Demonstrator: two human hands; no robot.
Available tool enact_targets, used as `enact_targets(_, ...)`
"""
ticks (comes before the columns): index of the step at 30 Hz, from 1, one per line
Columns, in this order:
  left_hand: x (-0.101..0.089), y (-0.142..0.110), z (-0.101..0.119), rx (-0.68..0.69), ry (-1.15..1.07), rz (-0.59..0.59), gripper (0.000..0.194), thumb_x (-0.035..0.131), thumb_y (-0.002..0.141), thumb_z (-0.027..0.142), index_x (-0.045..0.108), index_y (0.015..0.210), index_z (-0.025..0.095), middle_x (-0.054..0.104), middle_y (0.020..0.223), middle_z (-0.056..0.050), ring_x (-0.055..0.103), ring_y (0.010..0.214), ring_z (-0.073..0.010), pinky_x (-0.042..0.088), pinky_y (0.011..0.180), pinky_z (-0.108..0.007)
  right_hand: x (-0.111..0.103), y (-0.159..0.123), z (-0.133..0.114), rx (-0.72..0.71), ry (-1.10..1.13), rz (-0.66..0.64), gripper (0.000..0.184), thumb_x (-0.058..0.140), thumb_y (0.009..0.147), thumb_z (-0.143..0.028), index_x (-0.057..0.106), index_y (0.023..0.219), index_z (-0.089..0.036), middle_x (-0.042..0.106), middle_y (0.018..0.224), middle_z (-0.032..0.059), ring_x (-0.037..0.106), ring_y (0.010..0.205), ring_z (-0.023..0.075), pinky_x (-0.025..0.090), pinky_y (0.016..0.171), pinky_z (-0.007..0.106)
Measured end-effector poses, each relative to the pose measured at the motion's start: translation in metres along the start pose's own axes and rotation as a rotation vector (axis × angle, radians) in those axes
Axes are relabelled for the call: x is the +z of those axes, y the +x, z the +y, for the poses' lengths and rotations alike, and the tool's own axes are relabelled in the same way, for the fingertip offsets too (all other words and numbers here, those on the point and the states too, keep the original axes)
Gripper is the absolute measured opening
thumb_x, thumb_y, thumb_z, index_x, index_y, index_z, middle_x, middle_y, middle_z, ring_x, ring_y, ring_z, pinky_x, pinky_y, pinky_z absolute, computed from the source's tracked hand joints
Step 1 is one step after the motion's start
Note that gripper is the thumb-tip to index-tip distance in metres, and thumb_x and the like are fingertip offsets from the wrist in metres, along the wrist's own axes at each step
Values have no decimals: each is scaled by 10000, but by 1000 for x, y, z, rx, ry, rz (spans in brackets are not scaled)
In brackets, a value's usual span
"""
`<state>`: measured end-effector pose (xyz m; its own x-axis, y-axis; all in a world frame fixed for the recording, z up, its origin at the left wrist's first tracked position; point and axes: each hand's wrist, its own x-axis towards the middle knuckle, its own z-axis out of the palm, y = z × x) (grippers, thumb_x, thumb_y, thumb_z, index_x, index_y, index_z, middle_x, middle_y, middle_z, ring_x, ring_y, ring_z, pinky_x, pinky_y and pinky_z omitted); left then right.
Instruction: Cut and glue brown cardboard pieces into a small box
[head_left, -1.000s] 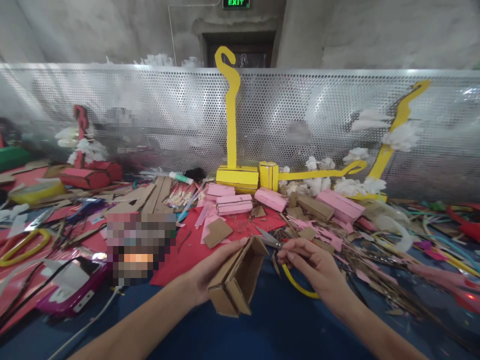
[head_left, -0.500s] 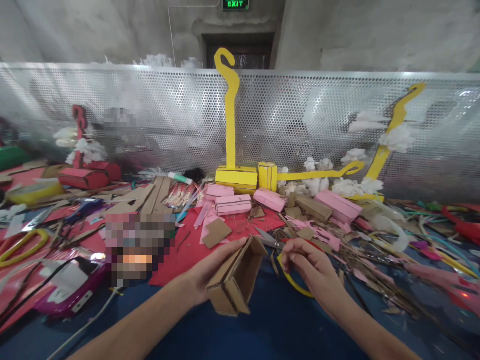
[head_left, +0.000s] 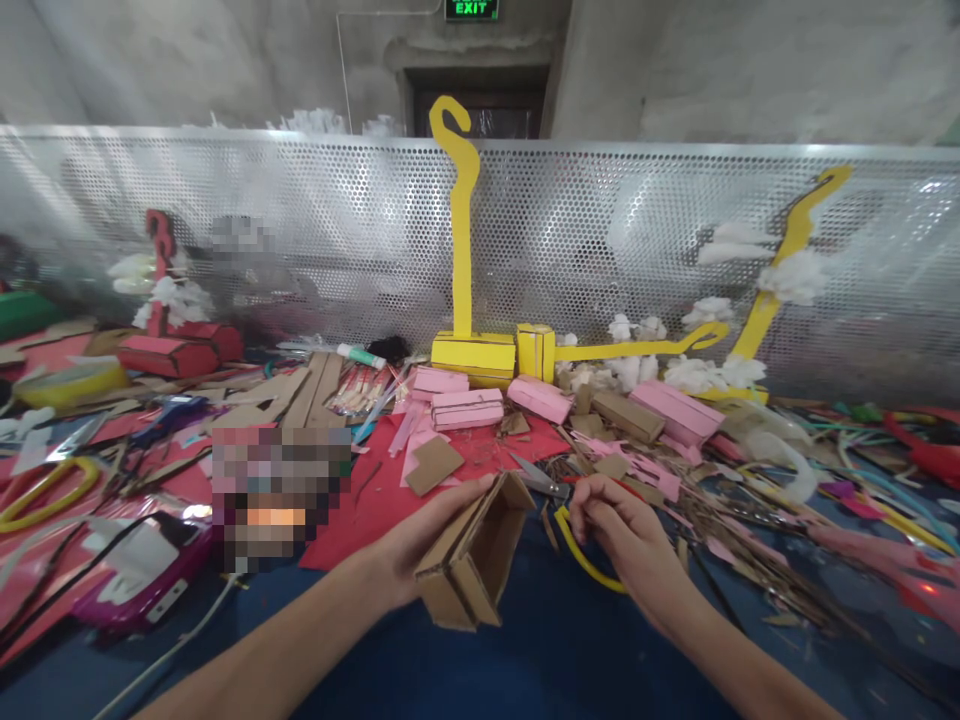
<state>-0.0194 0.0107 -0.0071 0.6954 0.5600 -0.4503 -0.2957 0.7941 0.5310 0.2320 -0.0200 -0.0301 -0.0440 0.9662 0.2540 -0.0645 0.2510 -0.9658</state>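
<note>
My left hand (head_left: 409,545) grips a small open cardboard box (head_left: 457,570) from its left side, fingers along the back. The bare brown box is tilted, its hollow side turned to the right. My right hand (head_left: 619,525) is to the right of the box, thumb and fingers curled into a pinch. Whatever lies between those fingertips, if anything, is too small to make out. Scissors (head_left: 553,487) with a yellow handle lie just behind and beneath my right hand, partly hidden by it. Whether the hand touches them is unclear.
Pink-covered boxes (head_left: 466,410) and a yellow box with a tall hook (head_left: 463,260) stand ahead. Cardboard scraps (head_left: 435,465) lie on red sheets (head_left: 341,530). A purple-and-white device (head_left: 142,580) is at left. Behind rises a perforated metal screen (head_left: 337,230).
My right hand has shifted slightly to the right, uncovering a bit more of the scissors. The left hand and the cardboard box stay almost still.
</note>
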Motion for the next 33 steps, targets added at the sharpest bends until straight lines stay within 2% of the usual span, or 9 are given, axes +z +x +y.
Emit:
enact_targets(4, 0, 1, 0, 4, -11, -1, 454, 678, 893, 469, 729, 1016, 34, 795, 845, -114, 743, 655, -185, 581, 625, -268, 1, 0, -4, 43, -64, -20, 275, 690, 910, -445, 616, 1031, -209, 716, 868, 45, 616, 734, 150, 486, 696, 273)
enact_targets(7, 1, 1, 0, 17, 3, -9, 449, 693, 881, 474, 735, 1005, 44, 793, 832, -106, 736, 644, -181, 578, 622, -267, 3, -1, -6, 106, -39, -71, 323, 730, 880, -468, 590, 1011, -209, 764, 949, 87, 679, 824, 191, 518, 768, 314)
enact_targets(13, 4, 0, 0, 25, 28, 10, 452, 653, 910, 480, 739, 981, 42, 785, 800, -103, 725, 618, -174, 568, 600, -261, 5, -2, -8, 133, -39, -109, 331, 748, 862, -487, 594, 889, -195, 777, 884, 86, 686, 749, 170, 508, 725, 289)
enact_targets(21, 6, 0, 0, 16, 36, -12, 458, 635, 916, 489, 737, 981, 48, 785, 799, -106, 722, 615, -171, 566, 596, -257, 1, -1, -7, -6, -182, -135, 342, 580, 979, -487, 671, 860, -180, 703, 804, 53, 629, 704, 148, 479, 689, 274)
enact_targets(26, 5, 0, 0, 17, 35, 7, 459, 626, 923, 485, 734, 961, 40, 781, 787, -110, 720, 609, -170, 558, 590, -256, 2, 0, -6, 23, -102, -140, 277, 641, 949, -467, 613, 883, -199, 679, 794, 22, 594, 702, 133, 464, 679, 260)
enact_targets(33, 5, 0, 0, 20, 30, 3, 444, 612, 933, 473, 734, 939, 47, 783, 788, -120, 725, 620, -173, 556, 606, -252, 4, -2, -9, 46, -121, -136, 334, 649, 929, -514, 543, 831, -212, 628, 729, 6, 555, 688, 145, 440, 668, 276)
